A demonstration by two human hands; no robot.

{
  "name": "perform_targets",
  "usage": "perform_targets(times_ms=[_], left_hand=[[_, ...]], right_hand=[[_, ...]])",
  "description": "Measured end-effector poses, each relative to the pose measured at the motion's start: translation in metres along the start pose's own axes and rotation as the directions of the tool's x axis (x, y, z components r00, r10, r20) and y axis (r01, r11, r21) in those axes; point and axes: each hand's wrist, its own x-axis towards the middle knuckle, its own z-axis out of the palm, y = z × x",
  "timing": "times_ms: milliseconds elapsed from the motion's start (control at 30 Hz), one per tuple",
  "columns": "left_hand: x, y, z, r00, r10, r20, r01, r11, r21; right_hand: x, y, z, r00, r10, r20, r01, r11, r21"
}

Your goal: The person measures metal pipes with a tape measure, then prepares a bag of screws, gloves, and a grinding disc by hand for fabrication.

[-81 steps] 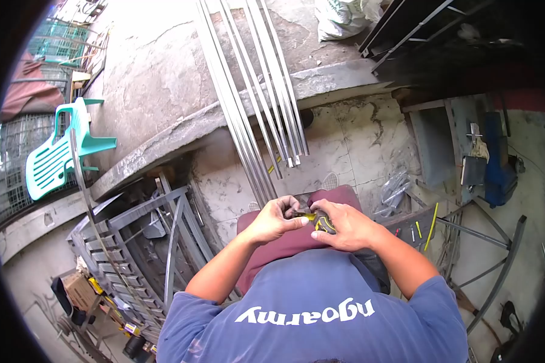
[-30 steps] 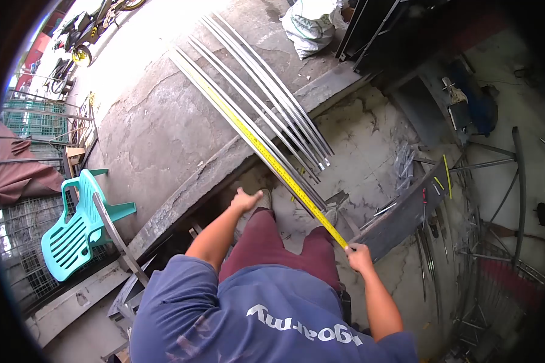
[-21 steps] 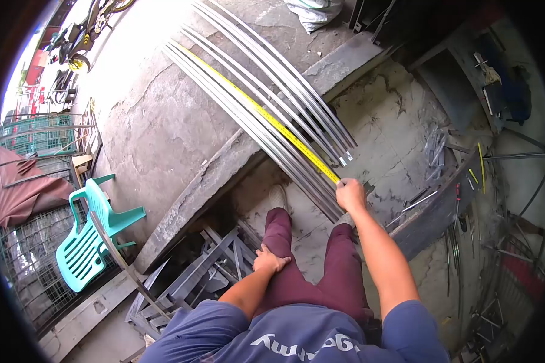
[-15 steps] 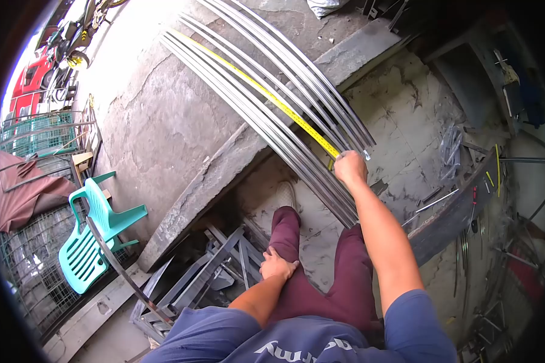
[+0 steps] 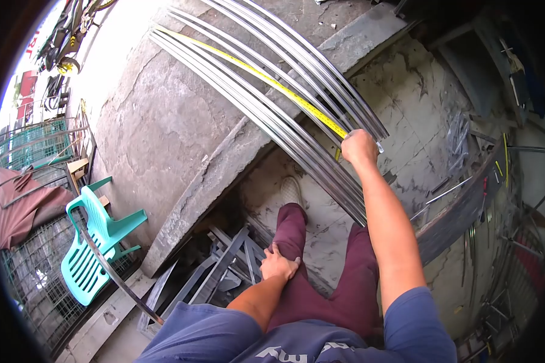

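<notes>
My right hand is closed around the near end of a yellow tape measure; its case is mostly hidden by the fingers. The pulled-out blade runs away along the long shiny metal tubes, between a left-hand group and a right-hand group. Near this hand lie the close ends of the right-hand tubes. My left hand rests on my left knee in maroon trousers, fingers apart and holding nothing.
The tubes lie across a raised concrete ledge. A turquoise plastic chair lies tipped at left, near wire mesh. Metal frames sit beside my left leg. At right, a dark board has tools and a metal rod around it.
The view has shifted slightly. My right hand, still holding the tape measure, has moved a little forward along the tubes. My left hand stays on the knee.
</notes>
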Motion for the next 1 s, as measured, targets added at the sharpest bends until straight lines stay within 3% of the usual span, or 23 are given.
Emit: perform_targets(times_ms=[233, 400, 500, 600, 633, 733, 867, 1000], left_hand=[[0.017, -0.014, -0.003, 1.000, 0.016, -0.016, -0.016, 1.000, 0.008], [0.027, -0.019, -0.005, 0.999, 0.044, -0.006, -0.044, 0.998, 0.046], [0.033, -0.024, -0.008, 0.996, 0.090, 0.017, -0.090, 0.996, 0.014], [0.021, -0.044, -0.017, 0.991, 0.114, -0.065, -0.118, 0.992, -0.054], [0.007, -0.047, -0.030, 0.996, 0.086, 0.006, -0.085, 0.993, -0.082], [-0.060, -0.043, -0.047, 0.987, -0.024, 0.162, -0.032, 0.942, 0.335], [-0.031, -0.037, -0.035, 0.992, 0.009, 0.124, -0.033, 0.981, 0.190], [-0.027, -0.036, -0.020, 0.994, 0.110, 0.010, -0.109, 0.962, 0.250]], right_hand=[[-0.023, -0.001, 0.000, 1.000, 0.018, 0.013, -0.019, 0.996, 0.092], [-0.022, -0.004, 0.008, 0.999, 0.036, -0.008, -0.036, 0.997, 0.062], [-0.021, -0.007, 0.011, 0.999, 0.025, -0.030, -0.023, 0.999, 0.046], [-0.034, -0.009, 0.012, 0.999, -0.006, -0.045, 0.007, 1.000, 0.013], [-0.035, -0.008, 0.014, 0.999, -0.004, -0.053, 0.004, 1.000, -0.005], [-0.035, 0.005, 0.023, 0.994, -0.022, -0.104, 0.018, 0.999, -0.039], [-0.040, 0.007, 0.022, 0.986, -0.067, -0.154, 0.064, 0.998, -0.026], [-0.046, 0.014, 0.018, 0.992, -0.074, -0.099, 0.071, 0.997, -0.033]])
